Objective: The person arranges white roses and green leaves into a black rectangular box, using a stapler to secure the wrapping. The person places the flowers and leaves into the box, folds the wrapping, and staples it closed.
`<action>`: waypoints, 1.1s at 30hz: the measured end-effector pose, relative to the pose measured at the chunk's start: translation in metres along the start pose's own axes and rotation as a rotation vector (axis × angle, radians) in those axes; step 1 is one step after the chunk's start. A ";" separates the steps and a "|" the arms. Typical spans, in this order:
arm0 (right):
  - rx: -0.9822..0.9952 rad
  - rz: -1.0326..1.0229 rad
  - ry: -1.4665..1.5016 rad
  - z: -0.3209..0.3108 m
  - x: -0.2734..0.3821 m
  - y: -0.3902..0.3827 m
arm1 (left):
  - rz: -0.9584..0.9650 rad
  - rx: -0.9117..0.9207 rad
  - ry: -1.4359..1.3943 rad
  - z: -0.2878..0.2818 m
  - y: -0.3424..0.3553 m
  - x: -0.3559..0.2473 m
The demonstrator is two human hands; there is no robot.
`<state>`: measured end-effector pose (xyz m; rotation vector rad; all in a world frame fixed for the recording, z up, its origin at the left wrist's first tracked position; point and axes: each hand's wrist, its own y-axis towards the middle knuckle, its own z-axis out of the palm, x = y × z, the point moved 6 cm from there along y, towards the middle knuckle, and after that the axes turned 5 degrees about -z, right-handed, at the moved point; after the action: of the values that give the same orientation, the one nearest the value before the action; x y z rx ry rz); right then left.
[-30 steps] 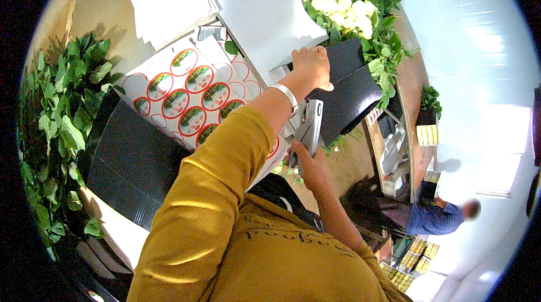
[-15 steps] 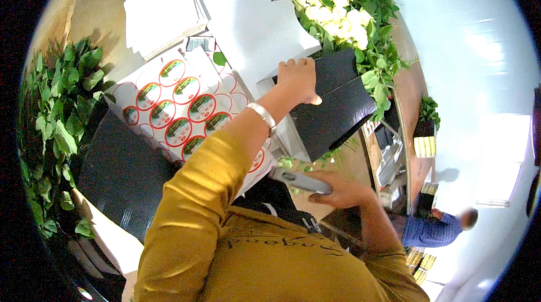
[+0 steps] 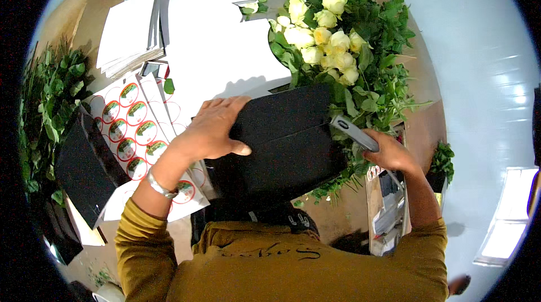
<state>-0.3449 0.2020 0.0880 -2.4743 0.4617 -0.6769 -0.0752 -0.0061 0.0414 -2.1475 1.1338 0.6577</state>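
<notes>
A black cardboard wrap (image 3: pixel 276 150) lies folded in front of me around the stem end of a bunch of pale yellow roses (image 3: pixel 332 42). My left hand (image 3: pixel 217 130) grips its left side, thumb on top and fingers over the edge. In my right hand (image 3: pixel 389 152) is a grey stapler (image 3: pixel 354 133). The stapler's nose is at the wrap's right edge, beside the rose leaves; whether it touches is not clear.
Left of the wrap lies a sheet of round red-rimmed stickers (image 3: pixel 127 127). White paper stacks (image 3: pixel 132 34) and a large white sheet (image 3: pixel 208 48) are behind. Leafy stems (image 3: pixel 53 116) and another black piece (image 3: pixel 84 166) stand far left. A wooden tray (image 3: pixel 375 212) sits at right.
The stapler in my right hand has come up from near my body to the wrap's right edge. My left hand and the wrap now appear lower and further left, as the view has turned.
</notes>
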 end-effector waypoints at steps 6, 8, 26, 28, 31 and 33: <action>0.248 -0.198 -0.093 -0.011 -0.006 0.042 | -0.083 -0.027 -0.030 -0.004 -0.001 -0.012; 0.370 -0.230 -0.137 -0.009 -0.013 0.055 | -0.088 -0.017 -0.020 -0.002 0.002 -0.011; 0.181 -0.156 -0.307 0.016 -0.010 0.059 | -0.084 0.000 -0.009 -0.002 0.004 -0.014; 0.159 -0.150 -0.326 0.015 -0.009 0.059 | -0.077 0.003 -0.001 0.000 0.004 -0.013; 0.195 -0.110 -0.319 0.006 -0.005 0.058 | -0.043 -0.028 0.011 -0.001 0.004 -0.009; 0.193 -0.144 -0.308 0.002 -0.007 0.058 | -0.026 -0.037 0.005 0.000 0.002 -0.007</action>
<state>-0.3598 0.1592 0.0510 -2.3857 0.0976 -0.3638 -0.0802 -0.0034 0.0456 -2.1920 1.1020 0.6668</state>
